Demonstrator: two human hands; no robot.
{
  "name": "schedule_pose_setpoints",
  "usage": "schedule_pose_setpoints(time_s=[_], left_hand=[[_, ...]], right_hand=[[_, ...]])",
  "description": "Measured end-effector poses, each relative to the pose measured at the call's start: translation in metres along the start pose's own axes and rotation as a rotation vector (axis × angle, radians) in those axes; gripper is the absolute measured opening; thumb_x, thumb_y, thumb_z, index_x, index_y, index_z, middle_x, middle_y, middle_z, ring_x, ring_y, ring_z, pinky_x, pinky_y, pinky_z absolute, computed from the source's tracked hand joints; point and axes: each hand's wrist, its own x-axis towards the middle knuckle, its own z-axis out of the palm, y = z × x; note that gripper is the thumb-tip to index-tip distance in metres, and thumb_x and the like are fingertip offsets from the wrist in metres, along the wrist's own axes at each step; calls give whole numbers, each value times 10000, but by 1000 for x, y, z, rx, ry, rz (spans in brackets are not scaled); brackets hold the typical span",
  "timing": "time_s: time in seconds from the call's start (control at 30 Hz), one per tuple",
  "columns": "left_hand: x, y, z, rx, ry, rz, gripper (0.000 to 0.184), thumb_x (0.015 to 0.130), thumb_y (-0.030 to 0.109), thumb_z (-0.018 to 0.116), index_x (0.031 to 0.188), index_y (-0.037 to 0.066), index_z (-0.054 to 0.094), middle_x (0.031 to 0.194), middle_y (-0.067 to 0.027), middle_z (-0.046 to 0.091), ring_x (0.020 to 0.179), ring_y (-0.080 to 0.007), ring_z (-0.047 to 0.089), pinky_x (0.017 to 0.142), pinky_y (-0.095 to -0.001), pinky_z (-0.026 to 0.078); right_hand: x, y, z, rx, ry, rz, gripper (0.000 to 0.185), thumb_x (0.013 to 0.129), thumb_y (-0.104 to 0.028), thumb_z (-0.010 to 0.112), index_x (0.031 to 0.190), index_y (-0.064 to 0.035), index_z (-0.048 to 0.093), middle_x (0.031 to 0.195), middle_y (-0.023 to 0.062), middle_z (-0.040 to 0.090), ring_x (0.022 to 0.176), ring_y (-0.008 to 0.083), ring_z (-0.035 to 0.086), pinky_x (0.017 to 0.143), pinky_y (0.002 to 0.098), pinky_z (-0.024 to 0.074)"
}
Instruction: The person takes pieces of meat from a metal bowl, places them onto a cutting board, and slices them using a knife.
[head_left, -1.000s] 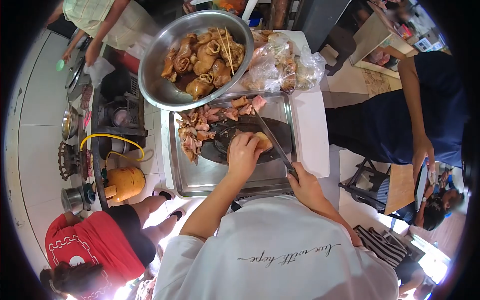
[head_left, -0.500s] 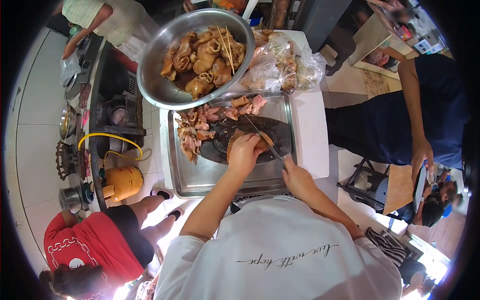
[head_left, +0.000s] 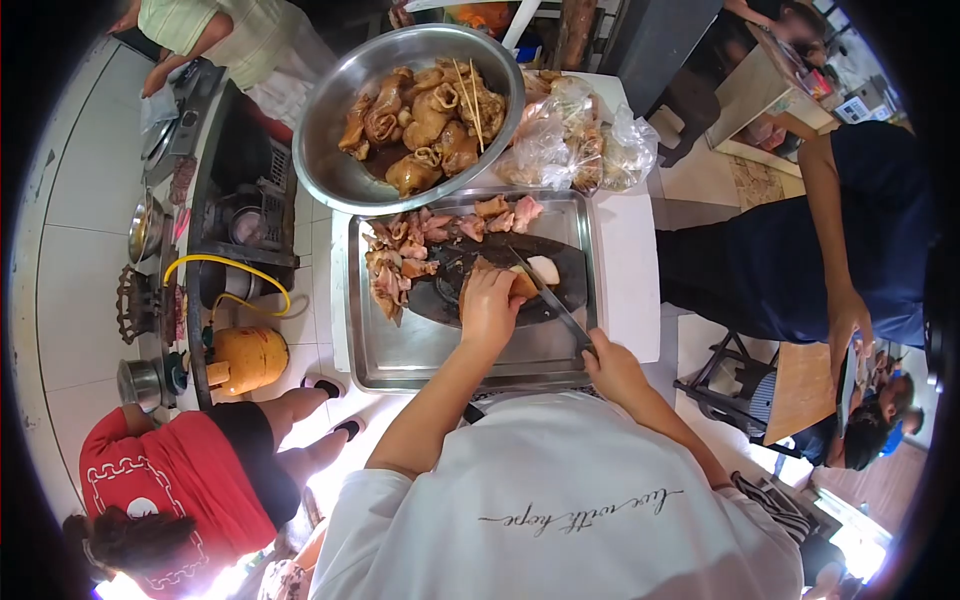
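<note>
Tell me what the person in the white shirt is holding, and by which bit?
The right hand grips a knife by its handle; the left hand holds a piece of meat from above on the dark board.

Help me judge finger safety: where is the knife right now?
In the head view, the knife is right of centre, handle in the right hand, blade over the dark board, beside the meat under the left hand.

From here I see both forearms (head_left: 428, 412) angled forward and inward, the left hand (head_left: 490, 302) palm down with fingers bent, the right hand (head_left: 613, 366) curled tight, nearer the body.
</note>
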Motion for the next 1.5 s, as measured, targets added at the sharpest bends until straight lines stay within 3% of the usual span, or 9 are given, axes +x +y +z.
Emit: schedule_pose_setpoints(time_s=[0.47,0.73,1.03,1.13,1.27,1.33,1.5], left_hand=[[1,0,1,6,-14,-12,335,624,35,759,926,36,615,867,-138,618,861,-361,564,790,-441,442],[1,-2,3,-48,-11,-37,331,610,34,768,906,29,619,845,-134,619,839,-364,560,795,-441,440],[-1,-11,9,6,135,-130,312,636,-7,730,911,17,585,1020,-171,573,993,-391,512,844,-455,429],[-1,-13,-8,-141,111,-148,294,644,-28,700,916,19,599,1058,-172,553,1032,-393,496,874,-453,424],[-6,-9,-31,41,93,-27,327,643,13,727,956,73,650,1098,-132,565,1043,-369,491,895,-436,425],[-9,-4,-33,80,-52,-231,385,635,70,763,1005,112,665,1117,-121,570,1030,-372,487,895,-435,426],[-9,-7,-24,53,-86,-234,422,652,67,762,1060,105,661,1131,-152,557,1084,-403,459,906,-437,443]], right_hand=[[-26,-40,-15,-39,-89,104,247,885,-172,545,1068,-57,426,767,235,617,730,432,609,648,515,452],[47,-56,15,26,-49,-11,190,917,-157,483,1020,-24,393,748,258,610,729,450,611,643,547,459],[5,-17,16,-22,-38,0,202,899,-162,511,1034,-26,448,760,250,617,740,431,617,665,537,456],[3,-8,6,-51,40,-50,213,891,-178,529,1041,-37,472,768,231,622,742,420,616,672,521,460],[11,-30,-12,-57,-7,8,208,886,-187,540,1025,-44,480,772,220,622,743,416,615,675,517,460],[9,-38,-11,-23,-8,-26,205,887,-178,535,1024,-47,457,773,221,622,745,419,613,671,521,457],[-5,-50,-6,-4,-132,22,206,897,-165,520,1018,-39,413,741,247,610,722,441,607,657,546,450]])
